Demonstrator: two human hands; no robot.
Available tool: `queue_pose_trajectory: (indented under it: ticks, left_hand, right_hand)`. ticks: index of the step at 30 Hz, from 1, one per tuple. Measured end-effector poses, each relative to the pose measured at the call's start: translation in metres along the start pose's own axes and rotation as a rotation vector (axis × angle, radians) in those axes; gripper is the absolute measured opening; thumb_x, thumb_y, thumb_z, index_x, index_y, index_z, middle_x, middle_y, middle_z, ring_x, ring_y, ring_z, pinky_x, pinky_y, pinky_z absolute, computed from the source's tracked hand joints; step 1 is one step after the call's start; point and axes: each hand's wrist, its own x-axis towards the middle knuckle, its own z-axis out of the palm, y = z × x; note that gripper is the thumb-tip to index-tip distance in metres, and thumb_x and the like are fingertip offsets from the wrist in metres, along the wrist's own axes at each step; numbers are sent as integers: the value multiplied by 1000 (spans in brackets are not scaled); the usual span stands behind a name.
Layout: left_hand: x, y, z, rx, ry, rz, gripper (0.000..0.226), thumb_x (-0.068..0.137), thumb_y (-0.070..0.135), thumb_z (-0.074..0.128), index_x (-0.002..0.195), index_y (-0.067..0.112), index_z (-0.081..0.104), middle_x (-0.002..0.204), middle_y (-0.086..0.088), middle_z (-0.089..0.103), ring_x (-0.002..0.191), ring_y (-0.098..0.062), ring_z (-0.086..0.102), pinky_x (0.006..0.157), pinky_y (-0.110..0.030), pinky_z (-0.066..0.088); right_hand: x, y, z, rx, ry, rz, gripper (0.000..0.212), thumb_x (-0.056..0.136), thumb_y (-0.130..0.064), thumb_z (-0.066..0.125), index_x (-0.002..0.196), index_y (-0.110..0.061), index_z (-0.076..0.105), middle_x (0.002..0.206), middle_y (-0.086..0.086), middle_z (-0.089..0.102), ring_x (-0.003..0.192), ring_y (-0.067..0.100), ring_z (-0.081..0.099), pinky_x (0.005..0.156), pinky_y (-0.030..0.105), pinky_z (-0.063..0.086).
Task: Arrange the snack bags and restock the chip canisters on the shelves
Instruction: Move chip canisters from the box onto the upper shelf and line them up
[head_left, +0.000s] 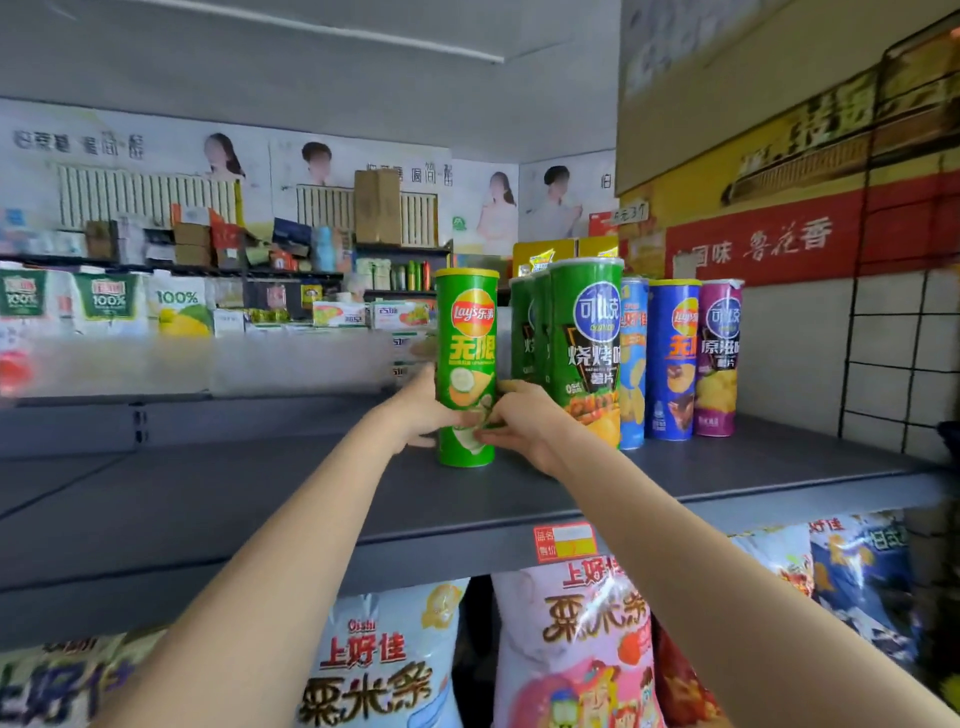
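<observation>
A light green Lay's chip canister (467, 332) stands upright on the grey top shelf (260, 499). My left hand (423, 410) grips its lower part from the left and my right hand (524, 423) grips it from the right. Right of it stands a row of canisters: dark green ones (584, 338), a light blue one (632, 364), a blue one (672, 358) and a purple one (718, 358). Snack bags hang below the shelf: a white and blue bag (384, 660) and a pink bag (582, 649).
A wire grid panel (904, 332) and tiled wall close off the shelf at the right. A price tag (565, 541) sits on the shelf's front edge. The shelf's left half is bare metal. Juice cartons (109, 301) and boxes fill shelves across the aisle.
</observation>
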Motion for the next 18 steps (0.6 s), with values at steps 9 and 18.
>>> queue_pose_trajectory:
  ticks: [9, 18]
  left_hand:
    - [45, -9, 22, 454, 215, -82, 70, 81, 30, 69, 135, 9, 30, 128, -13, 52, 113, -32, 55, 89, -38, 46]
    - [-21, 21, 16, 218, 529, 307, 47, 84, 14, 63, 124, 3, 41, 126, -15, 50, 113, -29, 54, 96, -42, 44]
  right_hand:
    - [46, 21, 7, -48, 77, -4, 32, 84, 3, 47, 114, -4, 57, 104, 17, 64, 81, 27, 59, 77, 36, 53]
    - [-56, -14, -34, -175, 22, -471, 36, 84, 17, 35, 102, -4, 58, 93, 4, 56, 84, 25, 63, 81, 28, 55]
